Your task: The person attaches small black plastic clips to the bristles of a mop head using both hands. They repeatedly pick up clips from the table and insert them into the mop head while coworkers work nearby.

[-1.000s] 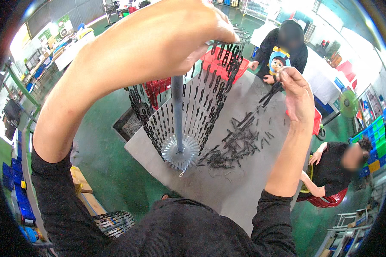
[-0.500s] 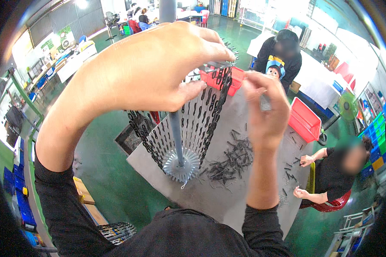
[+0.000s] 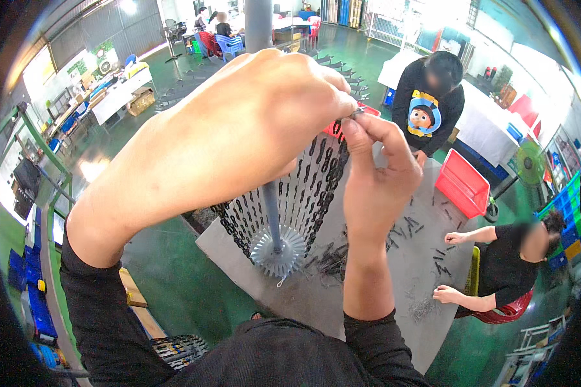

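Note:
My left hand (image 3: 297, 90) reaches across the top of a rack, its fingers curled at the toothed upper rim (image 3: 348, 71). At its fingertips my right hand (image 3: 381, 151) pinches, thumb against fingers. Between the hands shows a small dark bit, too small to name. Strings of black link-shaped parts (image 3: 310, 174) hang from the rack around a blue-grey pole (image 3: 271, 216). They run down to a slotted metal disc (image 3: 277, 251) at the bottom. My left hand hides much of the upper rack, and its thumb is mostly hidden.
Loose black parts (image 3: 329, 261) lie on the grey table (image 3: 297, 300). A red basket (image 3: 463, 184) stands at the right. One person (image 3: 430, 97) stands beyond the table; another (image 3: 513, 264) sits at its right side, hands over the parts. A second hung rack (image 3: 177, 348) shows at lower left.
My right hand has moved left and up to meet my left fingertips. My left fingers have curled in at the rim. The standing person's arm has come down toward the table.

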The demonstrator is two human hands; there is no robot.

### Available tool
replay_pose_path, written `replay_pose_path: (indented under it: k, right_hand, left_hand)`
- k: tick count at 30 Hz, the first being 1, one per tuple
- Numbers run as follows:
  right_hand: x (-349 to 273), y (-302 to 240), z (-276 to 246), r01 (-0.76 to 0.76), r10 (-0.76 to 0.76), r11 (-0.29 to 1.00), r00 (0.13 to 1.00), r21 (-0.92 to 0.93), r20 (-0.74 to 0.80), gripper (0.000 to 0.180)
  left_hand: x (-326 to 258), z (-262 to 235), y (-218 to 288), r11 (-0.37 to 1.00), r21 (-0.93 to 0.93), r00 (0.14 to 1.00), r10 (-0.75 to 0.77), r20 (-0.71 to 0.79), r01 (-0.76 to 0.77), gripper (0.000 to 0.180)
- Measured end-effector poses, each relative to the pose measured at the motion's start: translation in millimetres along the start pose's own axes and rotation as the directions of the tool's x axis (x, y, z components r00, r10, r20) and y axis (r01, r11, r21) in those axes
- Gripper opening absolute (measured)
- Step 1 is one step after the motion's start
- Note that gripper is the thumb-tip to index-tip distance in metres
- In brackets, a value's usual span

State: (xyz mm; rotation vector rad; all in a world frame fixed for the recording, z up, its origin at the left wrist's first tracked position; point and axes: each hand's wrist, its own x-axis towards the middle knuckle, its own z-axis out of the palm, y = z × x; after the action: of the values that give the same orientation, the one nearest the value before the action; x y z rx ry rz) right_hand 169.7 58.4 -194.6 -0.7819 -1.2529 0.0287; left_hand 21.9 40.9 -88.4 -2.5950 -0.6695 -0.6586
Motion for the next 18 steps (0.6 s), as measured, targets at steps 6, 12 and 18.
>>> replay_pose_path:
  k: [6,12,18]
  right_hand:
    - [14.1,9.5,-17.7,-0.303,0.207,0.867,0.941,0.396,0.267,0.008]
    - [11.4,8.1,-17.5,-0.326,0.244,0.818,0.943,0.474,0.228,0.008]
    - [-2.9,0.4,-1.4,-0.167,0.166,0.975,0.986,0.146,0.016,0.006]
  left_hand:
    - [1.8,2.1,0.9,1.0,0.0,1.0,0.015,-0.013,-0.015,0.038]
    - [5.4,4.7,1.6,1.0,-0.009,1.0,0.009,0.003,-0.009,0.039]
    - [7.2,0.2,2.2,0.999,0.022,0.998,-0.026,0.053,0.025,0.042]
